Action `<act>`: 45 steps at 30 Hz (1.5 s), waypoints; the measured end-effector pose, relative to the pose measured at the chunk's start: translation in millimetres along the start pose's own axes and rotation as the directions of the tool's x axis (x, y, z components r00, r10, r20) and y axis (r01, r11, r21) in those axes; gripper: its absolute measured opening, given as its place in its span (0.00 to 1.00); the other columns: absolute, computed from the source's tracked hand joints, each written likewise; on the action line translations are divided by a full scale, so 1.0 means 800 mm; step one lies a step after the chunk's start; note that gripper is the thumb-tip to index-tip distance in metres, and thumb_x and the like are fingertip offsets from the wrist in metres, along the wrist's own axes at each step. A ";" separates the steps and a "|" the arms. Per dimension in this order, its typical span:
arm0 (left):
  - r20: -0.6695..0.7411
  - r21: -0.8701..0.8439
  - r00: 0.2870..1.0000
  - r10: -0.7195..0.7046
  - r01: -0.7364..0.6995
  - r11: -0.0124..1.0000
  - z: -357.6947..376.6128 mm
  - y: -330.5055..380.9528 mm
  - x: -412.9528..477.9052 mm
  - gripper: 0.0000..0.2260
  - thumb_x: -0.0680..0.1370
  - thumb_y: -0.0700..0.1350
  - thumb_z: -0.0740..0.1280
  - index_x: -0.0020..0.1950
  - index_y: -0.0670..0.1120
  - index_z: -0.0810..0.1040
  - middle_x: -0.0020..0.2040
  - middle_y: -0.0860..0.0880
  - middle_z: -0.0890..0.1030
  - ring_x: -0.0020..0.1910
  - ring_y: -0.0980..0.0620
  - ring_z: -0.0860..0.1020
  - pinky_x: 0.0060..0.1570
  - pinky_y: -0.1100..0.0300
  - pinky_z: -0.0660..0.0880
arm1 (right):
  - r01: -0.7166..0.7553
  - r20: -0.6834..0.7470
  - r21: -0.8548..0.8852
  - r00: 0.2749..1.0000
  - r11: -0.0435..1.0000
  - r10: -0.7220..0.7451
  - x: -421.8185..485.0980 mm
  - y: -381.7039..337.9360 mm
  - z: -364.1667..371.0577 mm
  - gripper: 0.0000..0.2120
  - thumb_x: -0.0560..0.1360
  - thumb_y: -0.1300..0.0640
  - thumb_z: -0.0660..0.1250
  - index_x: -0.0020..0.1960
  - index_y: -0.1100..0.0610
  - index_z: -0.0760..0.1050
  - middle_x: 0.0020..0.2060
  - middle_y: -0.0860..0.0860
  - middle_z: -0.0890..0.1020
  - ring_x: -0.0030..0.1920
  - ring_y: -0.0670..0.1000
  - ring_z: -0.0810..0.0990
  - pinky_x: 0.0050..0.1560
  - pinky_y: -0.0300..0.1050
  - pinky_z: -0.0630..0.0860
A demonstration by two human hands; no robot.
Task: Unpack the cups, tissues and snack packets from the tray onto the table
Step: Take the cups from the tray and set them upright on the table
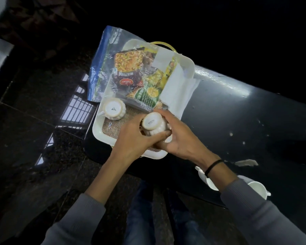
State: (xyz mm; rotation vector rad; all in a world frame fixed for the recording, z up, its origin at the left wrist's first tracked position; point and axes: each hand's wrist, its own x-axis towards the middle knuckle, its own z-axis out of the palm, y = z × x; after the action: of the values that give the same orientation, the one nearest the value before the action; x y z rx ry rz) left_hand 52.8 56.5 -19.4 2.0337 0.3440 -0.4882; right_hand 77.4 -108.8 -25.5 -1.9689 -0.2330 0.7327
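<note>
While both hands close around one cup (153, 125) at the tray's (102, 134) 6 o'clock end, the cup-unpacking step is in hand. Left hand (131, 138) fingers clamp its near side; right hand (177, 137) fingers wrap the far side. The cup sits upside down, base up, axis vertical. A second cup (113, 110) stands inverted at 10 o'clock (two more already rest on the table (237, 112)). Next move likely calls for lifting it clear, then setting it toward 4 o'clock.
</note>
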 end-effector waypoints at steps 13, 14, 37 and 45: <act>0.320 -0.407 0.939 0.129 0.013 0.913 0.100 0.051 0.011 0.14 0.74 0.40 0.77 0.58 0.46 0.84 0.54 0.50 0.87 0.56 0.53 0.85 0.55 0.62 0.80 | -0.368 -0.122 0.596 0.837 0.714 0.533 -0.089 0.076 -0.105 0.24 0.69 0.37 0.74 0.59 0.48 0.79 0.46 0.49 0.85 0.36 0.47 0.82 0.31 0.41 0.74; 0.321 -0.361 0.934 0.158 -0.034 0.932 0.107 0.053 0.010 0.13 0.74 0.38 0.77 0.58 0.46 0.84 0.54 0.49 0.87 0.55 0.53 0.84 0.56 0.60 0.81 | -0.386 -0.096 0.622 0.826 0.681 0.556 -0.093 0.080 -0.108 0.25 0.70 0.36 0.73 0.59 0.50 0.79 0.45 0.51 0.85 0.34 0.47 0.81 0.31 0.41 0.73; 0.341 -0.129 0.922 0.181 -0.145 0.981 0.201 0.028 0.025 0.09 0.79 0.37 0.72 0.59 0.42 0.86 0.56 0.51 0.87 0.56 0.58 0.84 0.61 0.56 0.80 | -0.379 -0.170 0.758 0.670 0.530 0.723 -0.140 0.144 -0.109 0.17 0.82 0.41 0.59 0.59 0.49 0.80 0.56 0.56 0.85 0.52 0.55 0.87 0.36 0.40 0.81; 0.367 -0.124 0.923 0.119 -0.079 0.989 0.205 0.017 0.024 0.09 0.79 0.38 0.71 0.58 0.42 0.85 0.56 0.51 0.87 0.55 0.54 0.85 0.61 0.53 0.80 | -0.431 -0.204 0.682 0.663 0.590 0.720 -0.136 0.156 -0.099 0.17 0.81 0.40 0.57 0.59 0.48 0.78 0.57 0.54 0.82 0.53 0.54 0.85 0.38 0.40 0.82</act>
State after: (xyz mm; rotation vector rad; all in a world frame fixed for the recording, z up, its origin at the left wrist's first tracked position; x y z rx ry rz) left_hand 42.9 -92.8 -90.6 1.7962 0.0331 -0.7626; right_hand 19.4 -279.0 -62.6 -1.5155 0.9252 0.6072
